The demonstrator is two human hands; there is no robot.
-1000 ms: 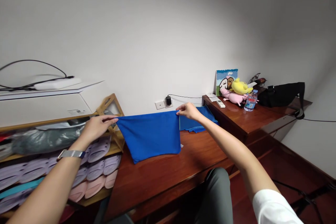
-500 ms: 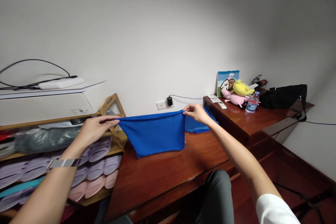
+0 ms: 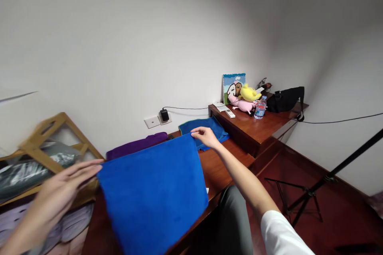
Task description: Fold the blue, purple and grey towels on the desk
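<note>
A plain blue cloth hangs spread between my two hands over the wooden desk. My left hand pinches its upper left corner, and my right hand pinches the upper right corner. The cloth's top edge is pulled straight and slopes up toward the right. Its lower part drops past the front of the desk. Behind it lie a rolled or folded purple cloth and, farther right, folded blue cloths against the wall.
A raised desk part on the right holds plush toys, a water bottle, a white remote and a black bag. A wooden rack with slippers stands left. A black tripod is on the floor at right.
The cloth has come lower and closer, now hanging longer and larger, with both hands still on its corners. My view has turned right, and the purple cloth has come into sight.
</note>
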